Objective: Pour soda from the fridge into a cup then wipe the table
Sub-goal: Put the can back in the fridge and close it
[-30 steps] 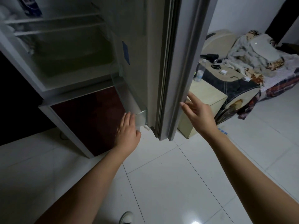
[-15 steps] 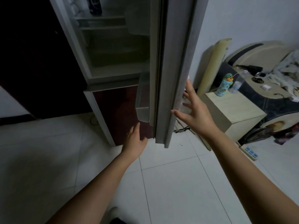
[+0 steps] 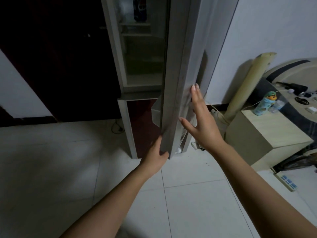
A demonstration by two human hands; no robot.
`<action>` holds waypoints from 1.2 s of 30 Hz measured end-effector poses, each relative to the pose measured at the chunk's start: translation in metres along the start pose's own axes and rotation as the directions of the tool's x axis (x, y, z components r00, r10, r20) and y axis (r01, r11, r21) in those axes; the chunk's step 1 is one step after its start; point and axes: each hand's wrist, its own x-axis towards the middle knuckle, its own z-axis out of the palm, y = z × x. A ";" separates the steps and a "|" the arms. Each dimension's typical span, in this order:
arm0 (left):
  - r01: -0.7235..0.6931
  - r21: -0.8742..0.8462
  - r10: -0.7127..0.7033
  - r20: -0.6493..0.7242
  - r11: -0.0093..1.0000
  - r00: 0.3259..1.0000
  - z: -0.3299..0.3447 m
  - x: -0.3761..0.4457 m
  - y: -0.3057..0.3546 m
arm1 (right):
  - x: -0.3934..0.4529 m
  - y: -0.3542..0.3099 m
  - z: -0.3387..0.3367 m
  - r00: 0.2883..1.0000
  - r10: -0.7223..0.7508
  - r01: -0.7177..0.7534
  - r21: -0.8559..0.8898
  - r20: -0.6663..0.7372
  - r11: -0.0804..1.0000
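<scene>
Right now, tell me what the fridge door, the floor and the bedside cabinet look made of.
Fridge door: probably painted or brushed metal, grey with a matte, faintly streaked face.
Floor: glazed white tile, with grout lines and soft reflections.
Bedside cabinet: pale wood or laminate; faint grain shows on top.

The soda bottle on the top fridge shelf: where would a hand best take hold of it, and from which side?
Probably round the body of the soda bottle, reaching in from the front through the gap left of the fridge door. It seems to stand upright on the upper shelf, its top cut off by the frame. Left hand sits at the door's bottom corner; right hand lies flat on its outer face.
</scene>
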 end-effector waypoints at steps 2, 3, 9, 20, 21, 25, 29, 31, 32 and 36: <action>-0.041 0.016 0.041 0.002 0.999 0.999 -0.020 0.005 -0.006 | 0.014 -0.011 0.013 1.000 -0.002 0.001 -0.009 -0.017 1.000; -0.065 0.028 0.065 0.005 0.997 0.998 -0.030 0.008 -0.009 | 0.023 -0.017 0.020 0.999 -0.007 0.007 -0.007 -0.032 1.000; -0.135 0.051 0.133 0.041 0.989 0.990 -0.092 0.041 -0.038 | 0.077 -0.045 0.065 0.995 -0.009 0.007 -0.021 -0.096 1.000; -0.098 0.098 0.095 0.031 0.990 0.995 -0.174 0.119 -0.071 | 0.177 -0.058 0.132 0.995 -0.009 -0.006 -0.158 -0.097 0.987; -0.090 0.098 0.087 0.026 0.991 0.996 -0.180 0.127 -0.073 | 0.185 -0.059 0.137 0.995 -0.015 -0.001 -0.166 -0.095 0.986; -0.075 0.085 0.074 0.015 0.994 0.997 -0.204 0.165 -0.083 | 0.219 -0.056 0.159 0.993 -0.037 0.013 -0.216 -0.110 0.976; -0.053 0.083 0.052 0.023 0.995 0.998 -0.228 0.200 -0.090 | 0.253 -0.043 0.180 0.985 -0.093 0.049 -0.281 -0.145 0.958; -0.042 0.082 0.040 0.032 0.996 0.999 -0.239 0.217 -0.093 | 0.268 -0.036 0.189 0.983 -0.107 0.056 -0.305 -0.152 0.951; -0.037 0.088 0.034 0.037 0.995 0.999 -0.244 0.225 -0.094 | 0.275 -0.033 0.194 0.982 -0.112 0.059 -0.316 -0.152 0.947; -0.030 0.118 0.027 0.022 0.993 0.999 -0.261 0.257 -0.092 | 0.303 -0.024 0.209 0.982 -0.125 0.064 -0.365 -0.144 0.929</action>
